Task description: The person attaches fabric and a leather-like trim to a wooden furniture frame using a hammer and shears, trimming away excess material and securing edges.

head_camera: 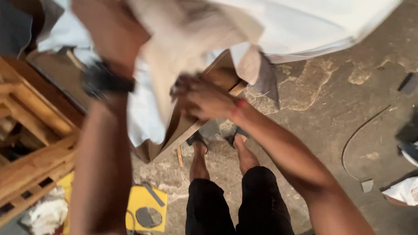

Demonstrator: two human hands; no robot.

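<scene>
A pale beige cloth (183, 30) hangs blurred across the top middle, over a white sheet (305, 26) spread on a wooden table (220, 76). My left hand (109, 26), with a black watch on the wrist, is raised at the upper left and grips the beige cloth. My right hand (202, 98) reaches across to the cloth's lower edge at the table corner, fingers closed on the fabric. Motion blur hides the finger detail.
A wooden frame (30, 143) stands at the left. A yellow object (146, 206) lies on the cracked concrete floor near my sandalled feet (217, 143). White cloth scraps (405, 189) and a thin curved wire (355, 139) lie at the right.
</scene>
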